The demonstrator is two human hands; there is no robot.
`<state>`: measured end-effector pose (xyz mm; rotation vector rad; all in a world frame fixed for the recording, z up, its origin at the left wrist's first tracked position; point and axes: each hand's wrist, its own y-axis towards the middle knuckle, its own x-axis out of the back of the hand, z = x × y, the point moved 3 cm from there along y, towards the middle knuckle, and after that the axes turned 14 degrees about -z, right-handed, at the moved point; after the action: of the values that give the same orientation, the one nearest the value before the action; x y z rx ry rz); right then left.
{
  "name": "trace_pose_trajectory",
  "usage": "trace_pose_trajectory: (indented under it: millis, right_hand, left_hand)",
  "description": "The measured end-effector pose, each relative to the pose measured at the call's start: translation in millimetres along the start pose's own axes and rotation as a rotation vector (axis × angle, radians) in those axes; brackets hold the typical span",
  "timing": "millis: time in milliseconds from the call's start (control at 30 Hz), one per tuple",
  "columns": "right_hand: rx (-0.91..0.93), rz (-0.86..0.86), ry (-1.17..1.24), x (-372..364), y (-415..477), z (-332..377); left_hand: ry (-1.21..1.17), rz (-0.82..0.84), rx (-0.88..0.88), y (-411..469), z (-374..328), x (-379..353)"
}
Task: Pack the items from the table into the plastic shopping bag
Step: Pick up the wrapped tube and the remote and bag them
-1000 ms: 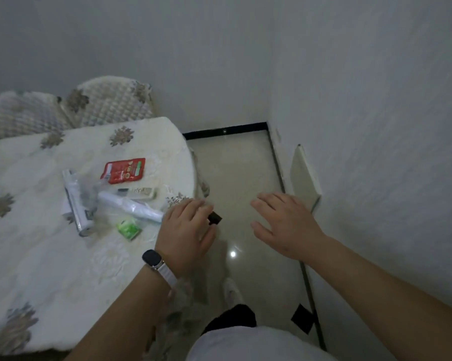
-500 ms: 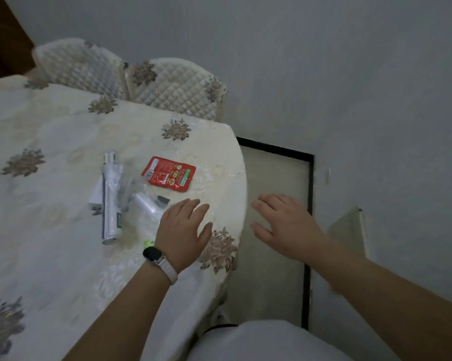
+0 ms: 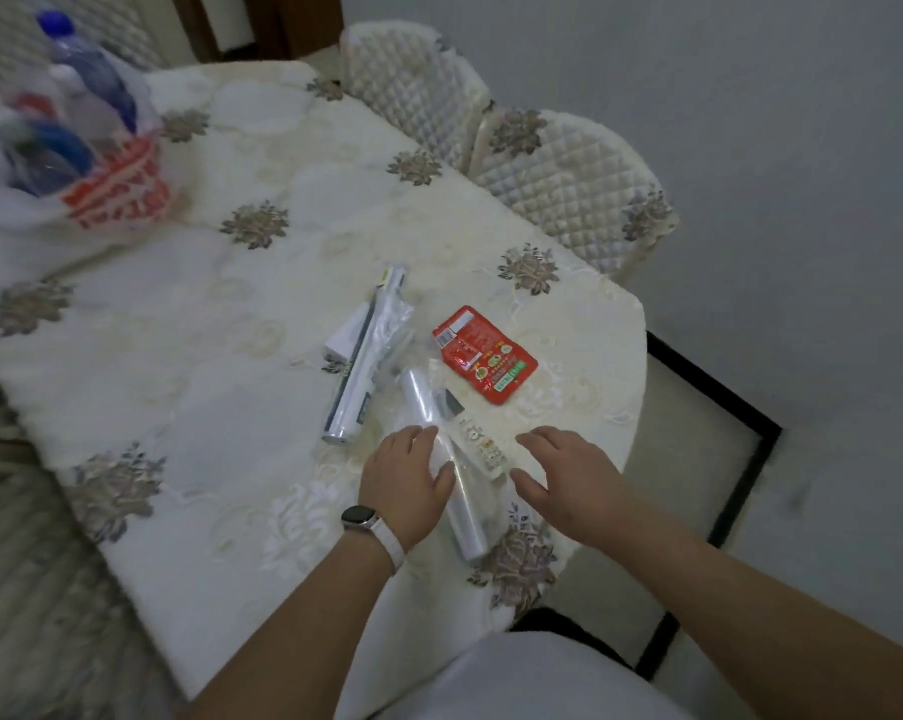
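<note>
A clear plastic film roll (image 3: 452,480) lies on the table (image 3: 189,387) near its right edge. My left hand (image 3: 405,475) rests over the roll's left side with relaxed fingers. My right hand (image 3: 568,472) hovers open just right of it. A small white packet (image 3: 483,445) lies between the hands. A red sachet (image 3: 483,353) sits beyond them. A long white boxed roll (image 3: 358,371) lies to the left of the sachet. The plastic shopping bag (image 3: 95,194), white with red print, stands at the far left with bottles inside.
Two quilted chair backs (image 3: 553,179) stand behind the table's far right side. A grey wall (image 3: 776,148) and tiled floor (image 3: 698,459) lie to the right of the table edge. Another quilted seat (image 3: 28,589) is at the lower left.
The view has swung left, bringing the shopping bag into sight. Both hands have moved in over the table, and my left hand now rests on the clear film roll.
</note>
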<state>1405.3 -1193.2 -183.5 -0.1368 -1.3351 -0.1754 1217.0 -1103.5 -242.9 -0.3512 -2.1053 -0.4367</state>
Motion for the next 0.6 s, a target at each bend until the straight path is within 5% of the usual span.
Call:
trace_pose_trajectory:
  millis: [233,600]
  right_hand:
    - [-0.114,0.152,0.158,-46.1,47.8,-17.1]
    - [0.1,0.278,0.232,-87.3,97.3,-23.2]
  left_hand:
    - [-0.086,-0.046,0.425,14.0,-1.5,-28.3]
    - [0.366,0.043,0.6,26.8,-20.9,-45.4]
